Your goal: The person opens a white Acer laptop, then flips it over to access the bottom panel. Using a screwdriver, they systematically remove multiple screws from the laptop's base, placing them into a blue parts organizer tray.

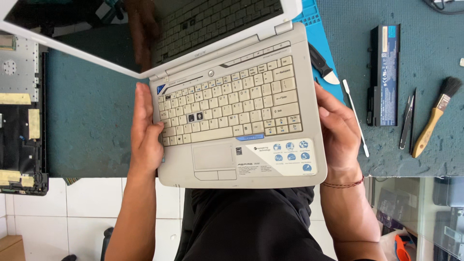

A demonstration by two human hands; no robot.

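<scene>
Open cream-white laptop [232, 111], worn pale keys, dark glossy screen, stickered palm rest, left hand [145, 130] and right hand [338, 130] fingers clasping its sides over the green counter [92, 116]

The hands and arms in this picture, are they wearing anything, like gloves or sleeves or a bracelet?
No gloves and no sleeves: both forearms are bare down to the bottom edge of the view. The right hand has a thin dark red string bracelet around its wrist. The left hand wears nothing, no ring or watch.
</scene>
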